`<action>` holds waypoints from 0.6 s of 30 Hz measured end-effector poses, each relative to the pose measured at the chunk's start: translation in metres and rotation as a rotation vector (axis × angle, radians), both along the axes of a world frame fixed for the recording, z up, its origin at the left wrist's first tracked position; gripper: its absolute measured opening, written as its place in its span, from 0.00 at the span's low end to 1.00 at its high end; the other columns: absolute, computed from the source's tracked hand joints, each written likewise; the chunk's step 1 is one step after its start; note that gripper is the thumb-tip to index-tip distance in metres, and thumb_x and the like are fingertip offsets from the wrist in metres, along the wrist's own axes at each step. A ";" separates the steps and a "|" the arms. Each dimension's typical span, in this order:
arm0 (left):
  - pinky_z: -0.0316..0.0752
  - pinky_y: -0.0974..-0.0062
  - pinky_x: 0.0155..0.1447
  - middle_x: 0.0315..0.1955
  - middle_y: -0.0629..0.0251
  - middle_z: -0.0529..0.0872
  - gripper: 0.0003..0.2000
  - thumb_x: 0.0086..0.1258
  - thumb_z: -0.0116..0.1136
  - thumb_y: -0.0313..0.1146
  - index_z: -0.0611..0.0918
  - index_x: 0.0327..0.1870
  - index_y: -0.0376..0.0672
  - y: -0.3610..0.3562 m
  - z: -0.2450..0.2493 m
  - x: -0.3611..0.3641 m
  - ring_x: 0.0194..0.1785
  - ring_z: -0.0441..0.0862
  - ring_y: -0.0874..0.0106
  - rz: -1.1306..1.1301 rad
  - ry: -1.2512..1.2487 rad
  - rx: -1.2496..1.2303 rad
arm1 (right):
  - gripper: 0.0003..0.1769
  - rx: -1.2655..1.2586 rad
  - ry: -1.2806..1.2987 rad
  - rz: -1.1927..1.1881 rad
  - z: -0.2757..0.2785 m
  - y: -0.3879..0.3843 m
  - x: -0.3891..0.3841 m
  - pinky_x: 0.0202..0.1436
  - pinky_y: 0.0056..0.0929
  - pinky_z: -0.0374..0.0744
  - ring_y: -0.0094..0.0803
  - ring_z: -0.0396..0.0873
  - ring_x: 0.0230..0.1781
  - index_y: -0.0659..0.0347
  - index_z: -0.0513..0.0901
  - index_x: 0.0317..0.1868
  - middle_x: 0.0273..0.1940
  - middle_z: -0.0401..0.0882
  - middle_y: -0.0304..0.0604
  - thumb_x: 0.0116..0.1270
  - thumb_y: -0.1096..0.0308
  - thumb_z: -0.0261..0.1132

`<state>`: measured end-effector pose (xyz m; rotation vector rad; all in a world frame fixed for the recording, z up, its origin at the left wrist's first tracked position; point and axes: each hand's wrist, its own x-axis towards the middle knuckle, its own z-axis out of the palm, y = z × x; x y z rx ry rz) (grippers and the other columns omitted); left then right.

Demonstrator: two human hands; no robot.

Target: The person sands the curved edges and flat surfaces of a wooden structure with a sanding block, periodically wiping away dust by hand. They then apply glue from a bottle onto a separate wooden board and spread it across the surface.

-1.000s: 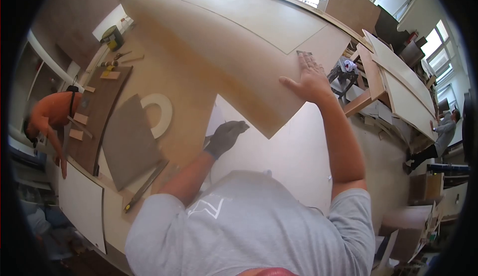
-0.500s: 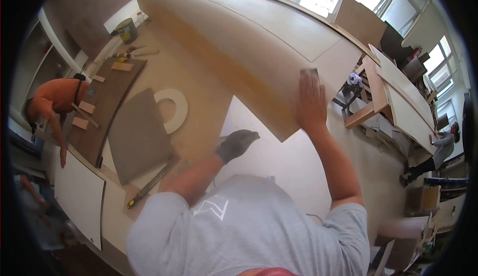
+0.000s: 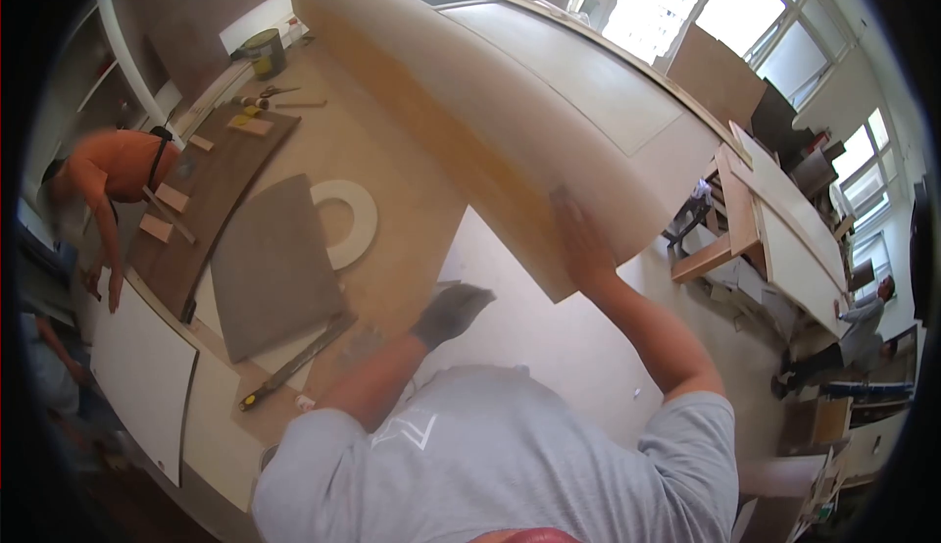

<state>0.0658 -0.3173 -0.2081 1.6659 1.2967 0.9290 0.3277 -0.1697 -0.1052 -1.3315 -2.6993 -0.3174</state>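
A large beige panel [image 3: 510,102] lies tilted across the workbench, its near corner pointing towards me. My bare right hand [image 3: 580,244] presses flat on the panel close to that corner, with a small grey sanding pad [image 3: 561,193] under its fingertips; the hand is blurred by motion. My left hand [image 3: 451,313], in a grey glove, rests on the white sheet [image 3: 549,337] just below the panel's corner and holds nothing.
Left of me lie a grey panel [image 3: 270,269], a white ring [image 3: 358,224], a long straightedge [image 3: 294,359] and a dark board [image 3: 211,180]. A person in orange [image 3: 123,166] leans over that board. A tin [image 3: 263,51] stands at the back. Another person [image 3: 858,318] works at far right.
My right hand has slid with the pad down the panel, from its far edge towards the near corner. The left hand has barely shifted.
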 end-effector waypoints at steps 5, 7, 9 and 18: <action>0.82 0.67 0.65 0.51 0.56 0.94 0.13 0.83 0.59 0.36 0.91 0.53 0.38 -0.014 -0.063 -0.021 0.57 0.90 0.66 0.220 -0.128 -0.124 | 0.43 0.240 -0.097 0.113 0.020 0.030 -0.031 0.89 0.46 0.49 0.39 0.45 0.90 0.72 0.53 0.85 0.89 0.47 0.49 0.71 0.72 0.54; 0.82 0.67 0.65 0.51 0.55 0.93 0.13 0.83 0.60 0.37 0.90 0.52 0.37 -0.014 -0.045 -0.013 0.58 0.90 0.65 0.202 -0.066 -0.081 | 0.43 0.366 -0.261 0.077 0.026 0.052 -0.067 0.90 0.46 0.46 0.39 0.43 0.90 0.73 0.53 0.85 0.89 0.47 0.50 0.71 0.72 0.54; 0.81 0.65 0.66 0.51 0.54 0.93 0.13 0.83 0.60 0.37 0.90 0.52 0.37 -0.005 -0.022 -0.008 0.59 0.89 0.63 0.160 -0.035 0.052 | 0.43 0.254 -0.109 0.110 -0.002 0.068 -0.066 0.91 0.46 0.43 0.39 0.41 0.91 0.72 0.52 0.85 0.89 0.46 0.50 0.71 0.73 0.54; 0.75 0.63 0.73 0.62 0.51 0.88 0.21 0.85 0.57 0.46 0.85 0.63 0.38 0.035 0.016 0.021 0.67 0.84 0.57 0.207 -0.133 0.192 | 0.44 0.107 -0.204 0.061 -0.008 0.032 -0.023 0.91 0.46 0.41 0.38 0.42 0.90 0.68 0.53 0.86 0.88 0.48 0.45 0.73 0.67 0.56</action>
